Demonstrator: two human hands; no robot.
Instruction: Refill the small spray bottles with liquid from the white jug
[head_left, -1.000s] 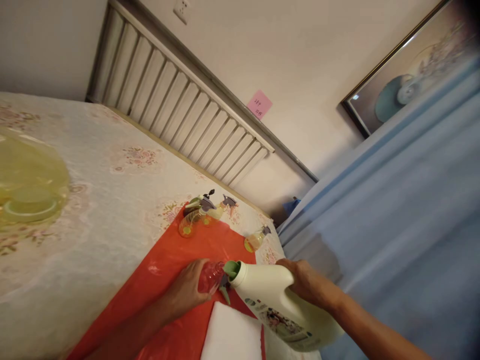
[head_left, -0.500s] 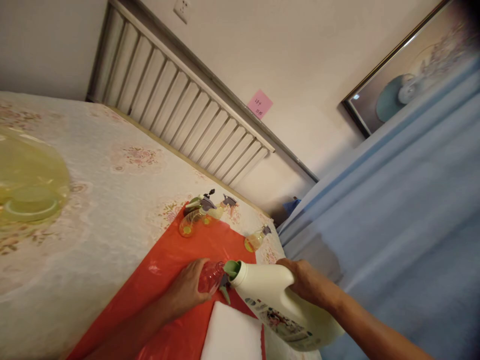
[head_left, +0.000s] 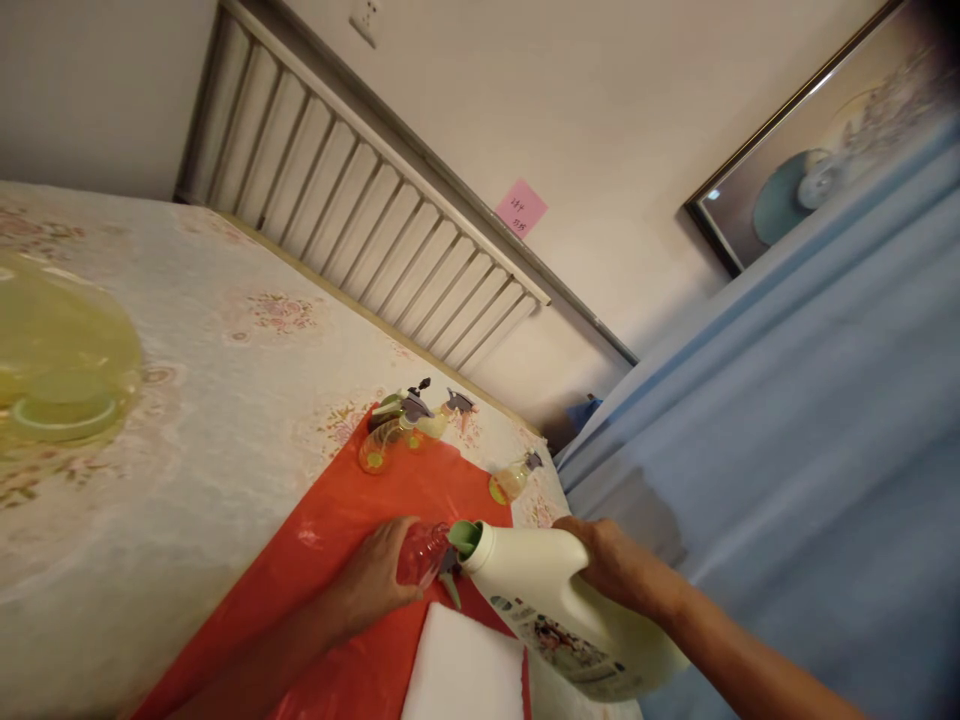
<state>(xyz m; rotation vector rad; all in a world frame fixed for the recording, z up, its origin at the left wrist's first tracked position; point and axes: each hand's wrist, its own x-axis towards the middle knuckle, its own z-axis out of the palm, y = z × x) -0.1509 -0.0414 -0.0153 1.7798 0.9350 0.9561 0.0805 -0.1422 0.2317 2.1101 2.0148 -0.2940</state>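
My left hand (head_left: 375,580) is wrapped around the small clear bottle (head_left: 421,552) over the red sheet (head_left: 360,500), and my right hand (head_left: 611,562) grips the tilted white jug (head_left: 555,610), its green spout (head_left: 463,538) touching the bottle's mouth.

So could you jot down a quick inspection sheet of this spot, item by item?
Surface: flowered cloth with a red plastic sheet and a white pad on it.
Job's things: big cream jug tilted, green spout at the mouth of a small clear bottle.
Clutter: spray bottles lying at the sheet's far end, another at the edge; a yellowish see-through container.
Grippers: left hand wraps the small bottle; right hand grips the jug.
Cables: nothing seen.
Surroundings: slatted board, pink note, framed picture, blue fabric.
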